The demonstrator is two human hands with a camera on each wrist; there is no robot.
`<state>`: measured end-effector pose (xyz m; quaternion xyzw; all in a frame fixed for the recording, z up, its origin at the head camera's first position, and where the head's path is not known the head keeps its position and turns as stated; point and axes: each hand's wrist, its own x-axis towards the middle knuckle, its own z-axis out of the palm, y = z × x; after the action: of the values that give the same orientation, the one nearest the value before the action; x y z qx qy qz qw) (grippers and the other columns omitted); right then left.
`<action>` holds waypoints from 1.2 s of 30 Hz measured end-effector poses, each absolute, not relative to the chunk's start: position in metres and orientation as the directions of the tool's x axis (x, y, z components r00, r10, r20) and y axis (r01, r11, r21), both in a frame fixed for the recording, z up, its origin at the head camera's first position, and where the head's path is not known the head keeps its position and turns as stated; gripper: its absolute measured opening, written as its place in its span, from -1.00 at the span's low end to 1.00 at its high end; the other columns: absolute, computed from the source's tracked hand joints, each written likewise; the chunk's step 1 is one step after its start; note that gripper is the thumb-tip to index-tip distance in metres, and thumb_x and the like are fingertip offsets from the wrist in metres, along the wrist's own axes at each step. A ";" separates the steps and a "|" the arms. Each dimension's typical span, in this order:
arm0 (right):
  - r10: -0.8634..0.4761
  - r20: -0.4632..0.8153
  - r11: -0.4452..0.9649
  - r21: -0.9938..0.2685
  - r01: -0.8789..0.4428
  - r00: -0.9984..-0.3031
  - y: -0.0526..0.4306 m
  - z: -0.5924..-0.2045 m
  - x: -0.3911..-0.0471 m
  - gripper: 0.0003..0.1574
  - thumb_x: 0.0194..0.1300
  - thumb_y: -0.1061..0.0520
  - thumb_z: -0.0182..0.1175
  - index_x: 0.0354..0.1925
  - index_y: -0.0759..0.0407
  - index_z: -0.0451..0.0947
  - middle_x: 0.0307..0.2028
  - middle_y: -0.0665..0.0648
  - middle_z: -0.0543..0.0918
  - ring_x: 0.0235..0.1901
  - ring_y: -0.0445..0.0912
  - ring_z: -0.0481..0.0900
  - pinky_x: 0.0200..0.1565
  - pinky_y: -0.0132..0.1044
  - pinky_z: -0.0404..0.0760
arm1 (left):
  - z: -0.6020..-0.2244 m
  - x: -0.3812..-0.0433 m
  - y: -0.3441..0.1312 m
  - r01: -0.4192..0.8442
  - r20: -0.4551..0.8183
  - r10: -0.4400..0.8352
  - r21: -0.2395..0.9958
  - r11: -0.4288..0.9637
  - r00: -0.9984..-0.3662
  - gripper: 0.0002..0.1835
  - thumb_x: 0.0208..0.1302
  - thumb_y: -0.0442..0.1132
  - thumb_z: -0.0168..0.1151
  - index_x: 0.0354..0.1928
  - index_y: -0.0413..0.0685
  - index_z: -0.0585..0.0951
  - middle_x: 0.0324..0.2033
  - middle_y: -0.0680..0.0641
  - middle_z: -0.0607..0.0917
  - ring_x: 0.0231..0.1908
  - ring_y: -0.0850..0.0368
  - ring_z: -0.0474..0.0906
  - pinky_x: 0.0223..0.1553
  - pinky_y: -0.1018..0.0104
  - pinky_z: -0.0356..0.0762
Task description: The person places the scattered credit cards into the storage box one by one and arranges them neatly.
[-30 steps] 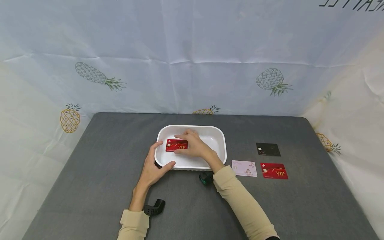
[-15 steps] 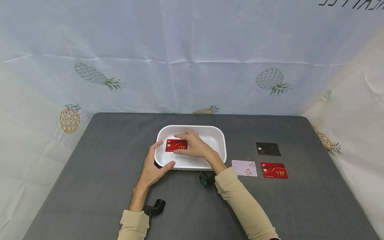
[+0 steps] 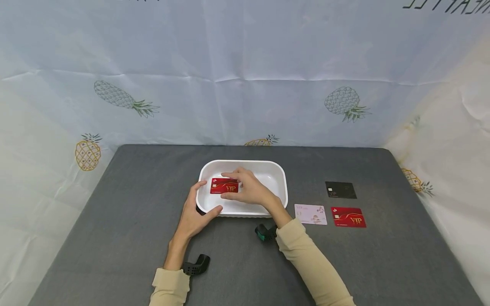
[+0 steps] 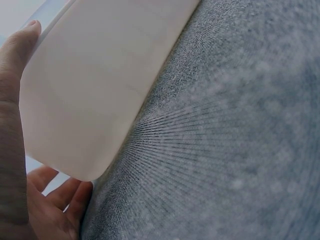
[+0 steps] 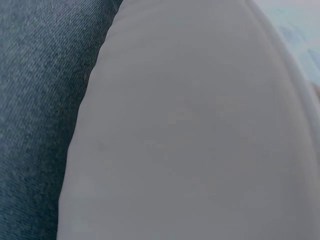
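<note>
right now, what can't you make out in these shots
Head view: anything under the red card in the white tray, hidden by the card and right hand.
Head view: the black card, its fine print too small.
Head view: some cloth lettering, cut off at the edge.
Right wrist view: the tray's inside, behind its wall.

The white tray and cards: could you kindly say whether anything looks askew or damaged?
Nothing stands out: the white tray sits upright, and the black card, pink card and red card right of it lie flat, without visible damage. The right hand partly covers the inner card.
</note>
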<state>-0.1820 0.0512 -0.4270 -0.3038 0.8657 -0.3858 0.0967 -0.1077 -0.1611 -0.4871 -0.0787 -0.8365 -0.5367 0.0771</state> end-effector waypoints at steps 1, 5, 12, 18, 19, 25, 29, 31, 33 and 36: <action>-0.599 0.066 0.514 -0.732 -0.446 -0.798 0.052 -0.426 -0.181 -0.19 0.20 -0.01 0.49 0.36 0.14 0.51 0.03 0.28 0.60 -0.02 0.12 0.50 -0.05 -0.22 0.53 | -0.487 -0.108 -0.161 0.212 0.211 0.048 0.887 0.411 -0.976 -0.09 0.08 -0.15 0.50 0.46 -0.02 0.25 0.40 -0.24 0.42 0.29 -0.19 0.45 0.16 -0.17 0.45; -0.593 0.063 0.502 -0.751 -0.430 -0.803 0.055 -0.422 -0.175 -0.18 0.21 -0.01 0.49 0.38 0.13 0.50 0.05 0.29 0.60 0.04 0.14 0.52 0.03 -0.05 0.60 | -0.487 -0.108 -0.161 0.215 0.214 0.048 0.886 0.411 -0.976 -0.09 0.08 -0.15 0.49 0.46 -0.02 0.25 0.38 -0.24 0.44 0.27 -0.18 0.46 0.14 -0.16 0.47; -0.596 0.076 0.472 -0.772 -0.426 -0.799 0.061 -0.415 -0.166 -0.16 0.20 0.00 0.50 0.39 0.11 0.48 0.06 0.29 0.60 0.07 0.15 0.52 0.09 0.07 0.59 | -0.488 -0.109 -0.162 0.228 0.227 0.052 0.884 0.408 -0.973 -0.10 0.09 -0.16 0.50 0.46 -0.03 0.26 0.38 -0.24 0.44 0.26 -0.18 0.47 0.16 -0.19 0.45; -0.598 0.105 0.458 -0.769 -0.446 -0.794 0.067 -0.410 -0.158 -0.16 0.21 0.00 0.49 0.40 0.13 0.47 0.05 0.28 0.60 0.07 0.15 0.54 0.09 0.00 0.61 | -0.488 -0.109 -0.162 0.219 0.219 0.047 0.887 0.407 -0.975 -0.09 0.09 -0.17 0.50 0.47 -0.03 0.26 0.40 -0.24 0.42 0.29 -0.18 0.45 0.22 -0.24 0.40; -0.596 0.109 0.458 -0.768 -0.448 -0.796 0.068 -0.410 -0.157 -0.16 0.21 -0.01 0.50 0.40 0.12 0.47 0.05 0.28 0.60 0.06 0.15 0.54 0.08 -0.02 0.61 | -0.488 -0.109 -0.161 0.219 0.219 0.047 0.887 0.406 -0.975 -0.09 0.08 -0.17 0.50 0.47 -0.03 0.25 0.41 -0.24 0.42 0.30 -0.18 0.44 0.23 -0.24 0.40; -0.593 0.149 0.458 -0.747 -0.483 -0.791 0.074 -0.406 -0.153 -0.14 0.20 -0.01 0.50 0.40 0.11 0.47 0.05 0.26 0.61 0.04 0.14 0.55 0.03 -0.12 0.61 | -0.487 -0.108 -0.160 0.219 0.218 0.049 0.890 0.399 -0.975 -0.08 0.08 -0.17 0.51 0.46 -0.05 0.25 0.40 -0.25 0.41 0.30 -0.18 0.43 0.26 -0.25 0.37; -0.598 0.176 0.443 -0.741 -0.506 -0.782 0.077 -0.404 -0.150 -0.16 0.19 0.00 0.51 0.39 0.10 0.48 0.04 0.25 0.62 0.03 0.15 0.56 0.01 -0.11 0.60 | -0.487 -0.108 -0.159 0.220 0.220 0.047 0.889 0.401 -0.974 -0.08 0.07 -0.17 0.50 0.46 -0.05 0.25 0.39 -0.25 0.42 0.29 -0.18 0.43 0.26 -0.25 0.38; -0.594 0.182 0.437 -0.745 -0.505 -0.783 0.079 -0.403 -0.147 -0.17 0.18 0.00 0.52 0.38 0.07 0.50 0.03 0.21 0.61 0.02 0.15 0.56 0.01 -0.05 0.61 | -0.487 -0.108 -0.159 0.219 0.219 0.047 0.891 0.399 -0.975 -0.08 0.07 -0.17 0.50 0.46 -0.04 0.25 0.40 -0.24 0.42 0.29 -0.18 0.43 0.26 -0.25 0.38; -0.589 0.186 0.431 -0.751 -0.500 -0.786 0.081 -0.401 -0.143 -0.17 0.17 0.01 0.52 0.37 0.04 0.51 0.02 0.17 0.61 0.02 0.14 0.56 0.02 -0.01 0.61 | -0.487 -0.108 -0.160 0.219 0.217 0.049 0.890 0.400 -0.975 -0.08 0.08 -0.17 0.50 0.47 -0.05 0.25 0.40 -0.24 0.42 0.29 -0.17 0.44 0.25 -0.24 0.39; -0.585 0.191 0.429 -0.752 -0.501 -0.788 0.084 -0.400 -0.138 -0.17 0.16 0.01 0.53 0.38 0.00 0.51 0.02 0.09 0.61 0.02 0.06 0.55 0.03 -0.07 0.62 | -0.487 -0.108 -0.160 0.218 0.217 0.050 0.891 0.399 -0.975 -0.08 0.08 -0.18 0.50 0.47 -0.08 0.25 0.39 -0.25 0.42 0.28 -0.18 0.44 0.24 -0.24 0.39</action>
<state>-0.1383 0.0842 -0.3999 -0.3218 0.8437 -0.4268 0.0496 -0.1079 -0.1603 -0.4869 -0.0804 -0.8328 -0.5422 0.0778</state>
